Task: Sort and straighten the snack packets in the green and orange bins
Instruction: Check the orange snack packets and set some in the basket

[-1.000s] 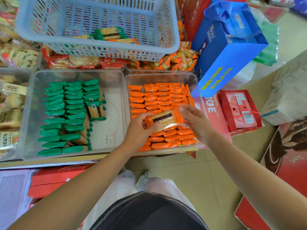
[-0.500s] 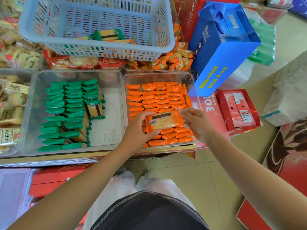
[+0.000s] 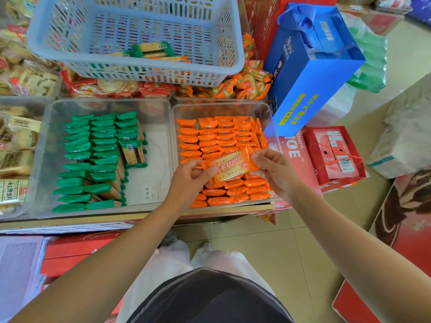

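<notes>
Since a second ago the packet between my hands has been flipped. Then it showed its back with the dark strip and the barcode; now the printed front faces up. My left hand (image 3: 189, 180) pinches the near-left end between thumb and fingers. The orange packet (image 3: 229, 166) sits tilted in the middle, its right end farther from me, and my right hand (image 3: 272, 173) pinches that end the same way. The packet hangs over the near half of the orange bin (image 3: 221, 106); I cannot tell whether it touches the rows beneath. I read the flip as facing it the right way before it goes on edge into a row, so the orange side looks nearly settled.

Materials, from the left: the green bin (image 3: 50, 159) is a clear, hard plastic tray with rounded corners, sitting on the counter (image 3: 93, 219). Its green packets (image 3: 93, 159) stand on edge in three rows, glossy film with crimped ends, and tray floor shows to their right. One stray packet (image 3: 133, 152) lies flat across the third row, out of line, and I'd say it still wants straightening. The held packet is a flat rectangle of shiny film, probably slippery and easy to crease. The orange packets (image 3: 221, 134) pack their matching clear tray in tight rows. Behind both, a pale blue slotted plastic basket (image 3: 140, 73) holds a few more packets.
</notes>
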A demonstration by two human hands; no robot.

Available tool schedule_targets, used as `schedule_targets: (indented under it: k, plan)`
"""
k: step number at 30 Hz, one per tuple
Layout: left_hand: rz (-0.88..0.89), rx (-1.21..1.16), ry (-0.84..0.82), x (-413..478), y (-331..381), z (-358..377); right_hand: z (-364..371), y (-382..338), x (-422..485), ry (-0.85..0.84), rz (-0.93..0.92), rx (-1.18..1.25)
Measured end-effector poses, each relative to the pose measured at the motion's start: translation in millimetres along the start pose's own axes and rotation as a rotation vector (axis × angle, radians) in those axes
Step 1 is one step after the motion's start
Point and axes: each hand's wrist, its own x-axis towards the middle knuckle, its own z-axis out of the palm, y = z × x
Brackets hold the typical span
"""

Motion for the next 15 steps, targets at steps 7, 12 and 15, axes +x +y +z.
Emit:
schedule_targets:
  k: [7,12,15]
  plan:
    - [-0.047,0.013,0.149,3.4,-4.2,1.5,1.8,4.8,1.8,0.079,-0.011,-0.094]
    - [0.038,0.178,0.180,4.6,-9.3,-4.0,9.3,0.3,3.9,0.081,0.265,-0.201]
    - [0.152,0.338,0.149,3.3,-8.5,-6.4,15.6,-6.6,7.4,0.008,0.410,-0.149]
